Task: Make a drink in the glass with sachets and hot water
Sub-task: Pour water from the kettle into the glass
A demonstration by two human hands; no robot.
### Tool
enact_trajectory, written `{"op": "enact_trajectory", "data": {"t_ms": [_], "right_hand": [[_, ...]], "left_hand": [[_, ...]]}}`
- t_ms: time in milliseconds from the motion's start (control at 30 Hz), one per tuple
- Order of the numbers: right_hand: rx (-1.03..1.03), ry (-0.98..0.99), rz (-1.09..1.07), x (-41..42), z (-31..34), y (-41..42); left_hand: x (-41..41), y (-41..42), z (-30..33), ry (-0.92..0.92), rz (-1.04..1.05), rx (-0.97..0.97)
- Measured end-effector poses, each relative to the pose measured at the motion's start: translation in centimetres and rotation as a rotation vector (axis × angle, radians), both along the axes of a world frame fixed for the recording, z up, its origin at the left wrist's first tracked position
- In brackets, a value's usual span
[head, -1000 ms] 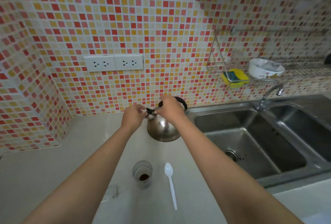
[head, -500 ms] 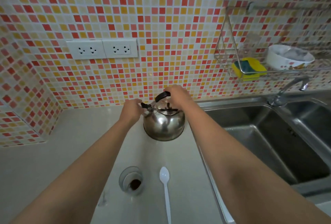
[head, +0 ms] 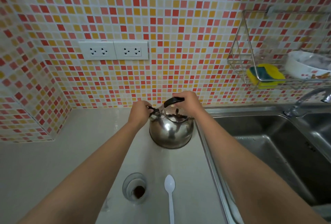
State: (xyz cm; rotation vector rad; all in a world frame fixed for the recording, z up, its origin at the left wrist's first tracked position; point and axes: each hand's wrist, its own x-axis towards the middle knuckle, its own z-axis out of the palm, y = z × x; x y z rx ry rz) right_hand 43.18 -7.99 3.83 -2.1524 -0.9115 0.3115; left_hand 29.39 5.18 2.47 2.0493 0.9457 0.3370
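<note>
A shiny steel kettle [head: 171, 131] stands on the pale counter [head: 53, 161] near the tiled wall. My right hand [head: 188, 103] is closed around its black handle [head: 172, 100]. My left hand [head: 140, 112] pinches the black cap of the spout [head: 153, 111] on the kettle's left side. Nearer to me, a clear glass [head: 134, 187] stands upright with brown powder at its bottom. A white plastic spoon [head: 170, 195] lies just right of the glass, bowl pointing away from me.
A steel double sink [head: 272, 154] fills the right side, with a tap [head: 304, 101] behind it. A wire rack [head: 250, 73] on the wall holds a yellow sponge [head: 265, 74] and a white bowl [head: 306, 65]. Two wall sockets [head: 113, 50] sit above the counter.
The view has come closer and tipped down. My right hand has shifted from the spout side to the kettle's handle. My left hand stays at the spout cap.
</note>
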Motion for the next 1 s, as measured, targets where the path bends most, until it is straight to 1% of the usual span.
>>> {"op": "enact_trajectory", "data": {"t_ms": [133, 533, 767, 1000], "right_hand": [[0.058, 0.015, 0.007, -0.8, 1.4, -1.1], [0.06, -0.082, 0.13, -5.4, 10.8, -5.7], [0.0, -0.095, 0.188, -9.3, 12.4, -8.5], [-0.078, -0.185, 0.249, -13.2, 12.5, -10.5]], "left_hand": [[-1.0, -0.5, 1.9, 0.01, -0.042, 0.051], [-7.1, -3.5, 9.2, -0.025, -0.152, 0.129], [-11.4, -6.6, 10.5, 0.004, -0.214, 0.149], [-14.9, -8.9, 10.3, 0.038, -0.258, 0.175]]}}
